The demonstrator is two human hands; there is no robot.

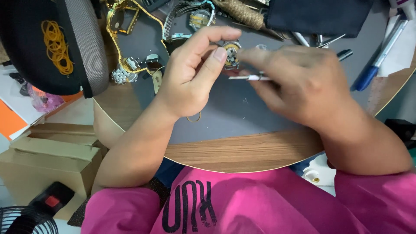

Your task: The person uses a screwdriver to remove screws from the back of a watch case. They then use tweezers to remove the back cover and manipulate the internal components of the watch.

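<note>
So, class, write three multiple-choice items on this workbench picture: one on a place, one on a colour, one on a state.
1. Where are the rubber bands?
A. in the dark tray at upper left
B. on the cardboard box
C. under the right hand

2. What colour is the pen at the right?
A. red
B. blue
C. green

3. How is the watch movement held?
A. lying untouched
B. pinched in the left hand
C. hanging on a chain

Answers: 1 A, they lie inside the tray; 2 B, its barrel is blue; 3 B, thumb and forefinger grip it while the right hand holds a thin tool.
</note>
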